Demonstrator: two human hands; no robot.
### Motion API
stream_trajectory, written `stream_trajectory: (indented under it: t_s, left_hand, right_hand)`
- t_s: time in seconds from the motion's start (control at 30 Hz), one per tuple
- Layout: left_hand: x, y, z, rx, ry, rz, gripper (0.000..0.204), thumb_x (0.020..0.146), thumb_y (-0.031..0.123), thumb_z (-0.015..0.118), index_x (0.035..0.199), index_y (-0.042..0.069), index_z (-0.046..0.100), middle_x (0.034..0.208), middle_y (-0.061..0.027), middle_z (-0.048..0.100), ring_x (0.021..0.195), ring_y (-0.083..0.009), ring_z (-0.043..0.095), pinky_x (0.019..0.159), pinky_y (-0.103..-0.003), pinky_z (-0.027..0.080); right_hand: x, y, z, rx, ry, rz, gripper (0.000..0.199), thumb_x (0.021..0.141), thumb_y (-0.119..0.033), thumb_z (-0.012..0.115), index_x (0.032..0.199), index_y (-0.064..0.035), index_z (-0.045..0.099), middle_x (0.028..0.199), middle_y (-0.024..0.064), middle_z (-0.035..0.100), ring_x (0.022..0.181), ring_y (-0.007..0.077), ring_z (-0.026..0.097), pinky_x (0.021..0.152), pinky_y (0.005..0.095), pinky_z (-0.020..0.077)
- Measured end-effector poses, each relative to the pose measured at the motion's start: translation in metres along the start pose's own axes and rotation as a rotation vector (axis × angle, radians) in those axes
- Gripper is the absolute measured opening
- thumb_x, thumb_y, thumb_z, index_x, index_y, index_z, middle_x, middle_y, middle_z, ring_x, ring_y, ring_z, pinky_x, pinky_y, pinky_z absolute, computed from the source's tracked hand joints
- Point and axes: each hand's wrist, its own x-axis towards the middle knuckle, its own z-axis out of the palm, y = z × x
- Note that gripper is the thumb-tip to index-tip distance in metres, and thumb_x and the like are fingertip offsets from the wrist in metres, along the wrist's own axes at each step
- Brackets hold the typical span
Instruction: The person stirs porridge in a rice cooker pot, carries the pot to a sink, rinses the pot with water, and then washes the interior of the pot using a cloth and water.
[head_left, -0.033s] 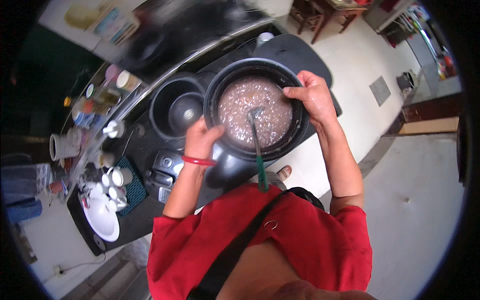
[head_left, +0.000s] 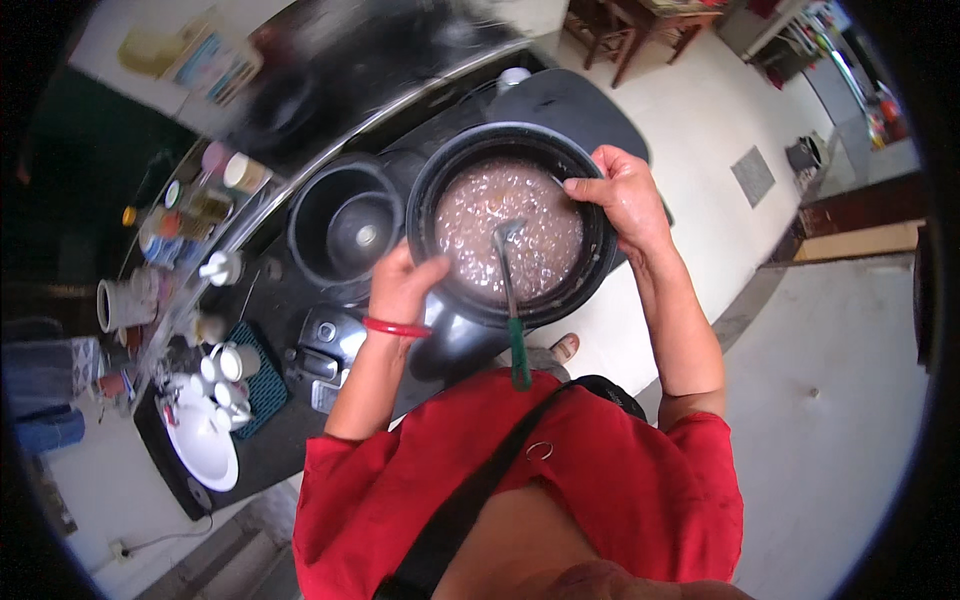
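**Black inner pot of porridge held in both hands above a dark counter**

Far left: white jug (head_left: 118, 304), small white cups (head_left: 228, 372) on a teal mat (head_left: 262, 385), white plate (head_left: 205, 448). Along the back edge, a row of jars and tins (head_left: 205, 195) with pale, orange and green lids, labels too blurred to tell. Upper left, a yellow package (head_left: 148, 52) and a flat blue-and-white box (head_left: 210, 62) on a pale shelf. Centre left: empty cooker body (head_left: 345, 225), round and black, just beside the pot. Left hand (head_left: 405, 285), red bangle at wrist, gripping the near-left rim. Inner pot (head_left: 512, 222) full of pinkish-grey grain porridge, ladle (head_left: 508, 290) with green handle resting inside. Right hand (head_left: 625, 195) closed on the far-right rim. Apparently mid-lift or carry; any next move likely calls for a level, steady two-handed hold.
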Motion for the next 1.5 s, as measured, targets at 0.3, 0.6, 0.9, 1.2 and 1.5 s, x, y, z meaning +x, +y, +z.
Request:
stream_trajectory:
  t_s: [0.3, 0.6, 0.9, 1.2, 1.5]
  left_hand:
    - [-0.01, -0.062, 0.187, -0.006, -0.183, -0.31, 0.005, 0.072, 0.002, 0.059, 0.07, 0.007, 0.058, 0.064, 0.0003, 0.058, 0.051, -0.0069, 0.051, 0.044, -0.02, 0.038]
    - [0.027, -0.156, 0.309, 0.074, -0.351, -0.539, 0.006, 0.073, 0.001, 0.056, 0.079, 0.003, 0.057, 0.069, -0.007, 0.06, 0.058, -0.0164, 0.059, 0.054, -0.031, 0.051]
    - [0.133, -0.224, 0.417, 0.104, -0.185, -0.556, 0.009, 0.065, 0.003, 0.06, 0.067, 0.006, 0.052, 0.061, -0.0056, 0.056, 0.046, -0.0156, 0.053, 0.043, -0.027, 0.046]
    - [0.267, -0.222, 0.602, 0.142, -0.219, -0.654, 0.013, 0.062, 0.002, 0.06, 0.063, 0.009, 0.049, 0.061, -0.0013, 0.048, 0.053, -0.0147, 0.049, 0.047, -0.03, 0.046]
    - [0.402, -0.245, 0.734, 0.055, -0.133, -0.583, 0.013, 0.064, 0.0, 0.057, 0.073, 0.004, 0.048, 0.066, -0.0098, 0.055, 0.057, -0.0234, 0.057, 0.054, -0.041, 0.052]
  right_hand:
    - [-0.048, 0.04, -0.202, -0.032, 0.209, 0.041, 0.018, 0.059, 0.002, 0.065, 0.063, -0.0036, 0.049, 0.057, -0.0012, 0.046, 0.05, 0.0086, 0.043, 0.045, 0.023, 0.0363]
    - [-0.045, 0.107, -0.356, -0.002, 0.319, 0.114, 0.023, 0.057, 0.003, 0.068, 0.06, -0.0056, 0.047, 0.056, -0.0025, 0.045, 0.051, 0.0087, 0.041, 0.045, 0.0239, 0.0352]
    - [0.067, 0.152, -0.477, -0.008, 0.246, 0.174, 0.022, 0.058, 0.001, 0.068, 0.059, -0.0072, 0.047, 0.056, -0.0029, 0.044, 0.052, 0.0082, 0.04, 0.045, 0.0236, 0.0332]
    - [0.174, 0.122, -0.654, 0.165, 0.294, 0.132, 0.011, 0.074, -0.013, 0.062, 0.072, -0.0066, 0.053, 0.06, -0.0034, 0.05, 0.051, 0.0057, 0.043, 0.045, 0.0184, 0.0343]
    - [0.256, 0.174, -0.861, 0.445, 0.379, 0.257, 0.026, 0.083, -0.024, 0.052, 0.063, -0.0073, 0.048, 0.052, -0.0005, 0.046, 0.037, 0.0079, 0.038, 0.035, 0.0198, 0.0323]
